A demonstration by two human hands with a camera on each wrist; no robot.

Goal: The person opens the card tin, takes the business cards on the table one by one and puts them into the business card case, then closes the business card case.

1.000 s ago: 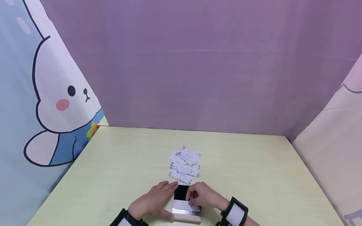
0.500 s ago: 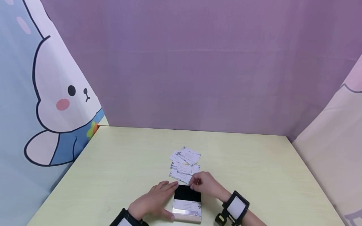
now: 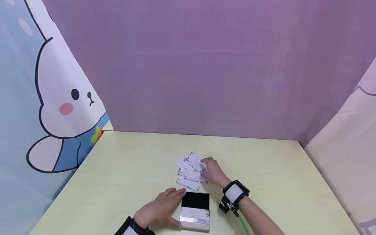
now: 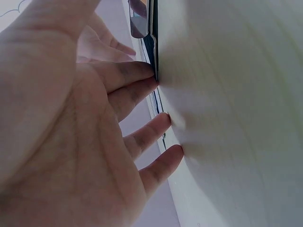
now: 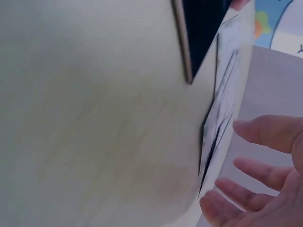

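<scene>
One card already lies in the open card case (image 3: pixel 195 209), which the left hand (image 3: pixel 158 210) steadies with flat fingers. The right hand (image 3: pixel 212 170), fingers loosely spread and empty, reaches the scattered cards (image 3: pixel 191 171) on the tabletop (image 3: pixel 123 169); several seemingly remain to load.

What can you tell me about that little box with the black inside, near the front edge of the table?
The box is a small, shallow rectangular case lying flat and open on the pale green table. Its far half shows a black lining; the near half holds a white card with a leafy printed border. The front rim looks shiny and metallic. The left hand rests flat against its left side, fingers straight. A loose pile of similar cards lies just beyond it, not touching it.
</scene>
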